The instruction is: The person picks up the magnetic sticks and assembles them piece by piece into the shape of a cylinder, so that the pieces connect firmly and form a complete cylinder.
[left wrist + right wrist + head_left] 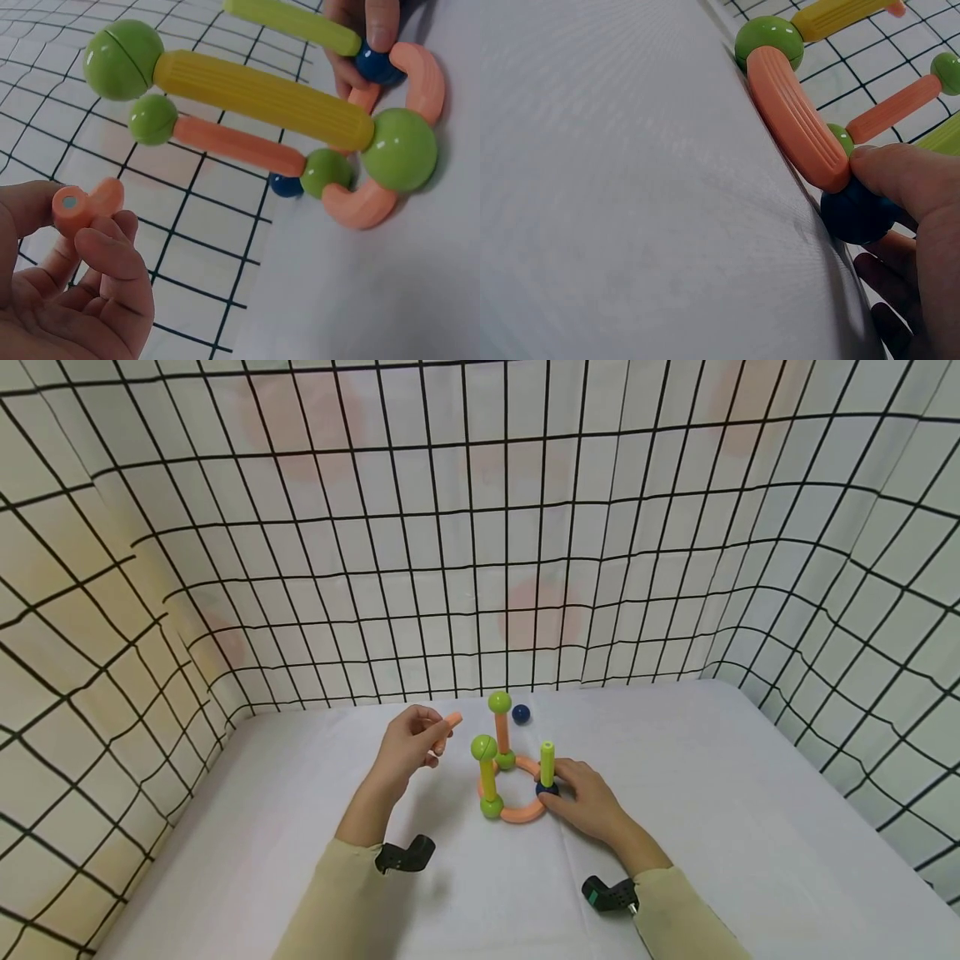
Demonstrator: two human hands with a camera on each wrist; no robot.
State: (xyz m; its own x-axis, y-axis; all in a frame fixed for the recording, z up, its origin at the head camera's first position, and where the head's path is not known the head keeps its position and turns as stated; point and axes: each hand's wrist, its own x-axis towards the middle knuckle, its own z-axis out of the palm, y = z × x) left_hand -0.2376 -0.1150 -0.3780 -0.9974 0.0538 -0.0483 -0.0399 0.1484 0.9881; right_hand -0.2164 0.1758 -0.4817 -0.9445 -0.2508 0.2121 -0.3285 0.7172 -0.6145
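Observation:
My left hand (405, 747) pinches a curved orange stick (109, 196) in the air, left of a small toy frame. Orange curved sticks (799, 120) and balls form the frame's ring on the table. My right hand (588, 800) holds the dark blue ball (855, 214) at the ring's right side, thumb on one side and fingers on the other. From this ball rises a lime stick (547, 764) with a bare top. A yellow stick (262, 97) and a straight orange stick (240, 145) stand on green balls, each topped by another green ball (499, 702).
A loose dark blue ball (521, 714) lies behind the frame. White cloth covers the table (262, 827). Black grid netting (420, 568) over white fabric encloses the back and both sides. Each wrist wears a black camera (405, 854).

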